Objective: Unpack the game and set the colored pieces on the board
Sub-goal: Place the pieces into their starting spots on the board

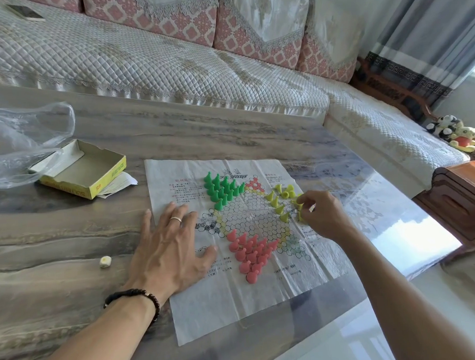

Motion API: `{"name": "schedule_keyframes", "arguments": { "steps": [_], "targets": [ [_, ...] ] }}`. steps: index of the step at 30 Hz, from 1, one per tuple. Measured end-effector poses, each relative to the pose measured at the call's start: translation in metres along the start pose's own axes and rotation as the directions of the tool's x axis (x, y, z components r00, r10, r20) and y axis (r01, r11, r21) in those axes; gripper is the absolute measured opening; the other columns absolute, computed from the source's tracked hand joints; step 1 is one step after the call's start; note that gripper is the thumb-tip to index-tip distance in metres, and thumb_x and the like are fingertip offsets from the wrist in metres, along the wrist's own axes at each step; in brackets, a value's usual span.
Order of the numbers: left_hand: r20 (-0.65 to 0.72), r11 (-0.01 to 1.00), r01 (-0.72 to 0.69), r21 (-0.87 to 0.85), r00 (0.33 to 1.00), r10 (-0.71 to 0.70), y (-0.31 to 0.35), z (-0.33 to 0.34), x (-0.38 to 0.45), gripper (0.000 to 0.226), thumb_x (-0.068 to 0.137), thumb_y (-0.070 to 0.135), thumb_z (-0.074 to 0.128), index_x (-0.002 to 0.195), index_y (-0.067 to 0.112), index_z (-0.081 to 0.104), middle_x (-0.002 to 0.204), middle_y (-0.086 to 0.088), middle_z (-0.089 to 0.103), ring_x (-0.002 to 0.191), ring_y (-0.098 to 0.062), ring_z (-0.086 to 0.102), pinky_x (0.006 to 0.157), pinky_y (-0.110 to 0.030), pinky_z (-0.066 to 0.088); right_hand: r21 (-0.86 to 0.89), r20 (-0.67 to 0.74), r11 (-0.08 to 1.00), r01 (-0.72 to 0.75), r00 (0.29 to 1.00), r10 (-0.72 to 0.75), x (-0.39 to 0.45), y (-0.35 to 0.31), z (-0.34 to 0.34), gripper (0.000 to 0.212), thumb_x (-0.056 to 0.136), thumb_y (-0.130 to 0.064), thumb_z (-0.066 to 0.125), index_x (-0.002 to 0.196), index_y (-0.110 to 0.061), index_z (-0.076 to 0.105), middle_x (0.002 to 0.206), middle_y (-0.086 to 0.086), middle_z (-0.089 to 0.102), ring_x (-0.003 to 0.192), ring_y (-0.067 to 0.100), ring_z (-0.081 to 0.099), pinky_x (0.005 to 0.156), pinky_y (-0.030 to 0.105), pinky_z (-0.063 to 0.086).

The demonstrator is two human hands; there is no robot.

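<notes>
A creased paper game board (264, 296) lies flat on the table, printed with a star of circles. Several green pieces (223, 189) stand in its far-left point, and several red pieces (250, 253) fill the near point. Yellow pieces (280, 202) are scattered on the right side, some upright, some tipped over. My right hand (323, 214) pinches a yellow piece (300, 206) at the right edge of that group. My left hand (171, 244) lies flat, fingers spread, pressing the board's left edge.
An open yellow cardboard box (87, 171) with folded paper under it sits at the left, partly under a clear plastic bag (19, 141). A small die (105, 261) lies near my left hand. A quilted sofa (169, 62) runs behind the table; a wooden side table (462, 195) stands right.
</notes>
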State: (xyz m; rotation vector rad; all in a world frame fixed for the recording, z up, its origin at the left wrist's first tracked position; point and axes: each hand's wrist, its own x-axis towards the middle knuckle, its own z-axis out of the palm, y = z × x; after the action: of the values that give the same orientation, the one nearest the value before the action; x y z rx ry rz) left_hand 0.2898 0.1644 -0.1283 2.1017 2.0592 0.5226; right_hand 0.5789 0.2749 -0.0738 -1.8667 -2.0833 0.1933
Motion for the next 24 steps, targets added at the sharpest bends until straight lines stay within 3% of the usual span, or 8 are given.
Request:
{"name": "schedule_keyframes", "arguments": {
  "steps": [6, 13, 16, 21, 24],
  "targets": [
    [0.001, 1.000, -0.001, 0.019, 1.000, 0.001, -0.001, 0.001, 0.000, 0.084, 0.074, 0.070, 0.022, 0.143, 0.023, 0.032, 0.157, 0.000, 0.024, 0.148, -0.017, 0.006, 0.118, -0.052, 0.005, -0.043, 0.021, 0.999, 0.006, 1.000, -0.005, -0.005, 0.014, -0.007, 0.022, 0.081, -0.004, 0.060, 0.091, -0.015, 0.075, 0.091, -0.001, 0.071, 0.083, 0.013, 0.061, 0.077, 0.032, 0.053],
    [-0.001, 1.000, -0.003, 0.017, 1.000, 0.003, -0.001, 0.001, 0.001, 0.083, 0.074, 0.069, 0.024, 0.143, 0.022, 0.033, 0.157, -0.001, 0.025, 0.148, -0.017, 0.007, 0.118, -0.053, 0.006, -0.066, 0.046, 0.998, 0.003, 0.999, 0.000, -0.009, 0.018, 0.004, 0.022, 0.080, -0.026, 0.075, 0.102, -0.019, 0.074, 0.086, -0.003, 0.067, 0.080, 0.014, 0.060, 0.071, 0.029, 0.047],
    [0.003, 1.000, -0.003, 0.012, 1.000, 0.003, -0.001, 0.001, 0.001, 0.083, 0.075, 0.068, 0.024, 0.143, 0.022, 0.033, 0.157, -0.001, 0.024, 0.148, -0.017, 0.006, 0.118, -0.053, 0.005, -0.072, 0.017, 0.997, 0.018, 1.000, -0.017, -0.009, 0.016, 0.009, 0.015, 0.083, -0.034, 0.072, 0.091, -0.021, 0.076, 0.084, -0.005, 0.068, 0.078, 0.012, 0.062, 0.067, 0.028, 0.048],
    [-0.003, 1.000, -0.001, 0.007, 1.000, 0.001, -0.001, 0.001, 0.000, 0.081, 0.076, 0.067, 0.028, 0.143, 0.022, 0.033, 0.157, -0.001, 0.024, 0.148, -0.017, 0.007, 0.118, -0.052, 0.005, -0.032, -0.024, 0.999, -0.029, 0.999, 0.028, -0.008, 0.013, 0.012, 0.007, 0.081, -0.020, 0.071, 0.084, -0.018, 0.076, 0.079, -0.003, 0.071, 0.073, 0.012, 0.065, 0.066, 0.030, 0.053],
    [-0.002, 1.000, -0.001, 0.011, 1.000, 0.001, -0.001, 0.001, 0.001, 0.082, 0.075, 0.068, 0.026, 0.143, 0.022, 0.034, 0.157, -0.001, 0.025, 0.148, -0.017, 0.007, 0.118, -0.053, 0.005, -0.003, -0.017, 0.999, -0.037, 0.999, 0.037, -0.008, 0.013, 0.011, 0.018, 0.081, -0.015, 0.069, 0.097, -0.013, 0.075, 0.086, 0.001, 0.073, 0.077, 0.014, 0.064, 0.072, 0.032, 0.054]
  ]
}}
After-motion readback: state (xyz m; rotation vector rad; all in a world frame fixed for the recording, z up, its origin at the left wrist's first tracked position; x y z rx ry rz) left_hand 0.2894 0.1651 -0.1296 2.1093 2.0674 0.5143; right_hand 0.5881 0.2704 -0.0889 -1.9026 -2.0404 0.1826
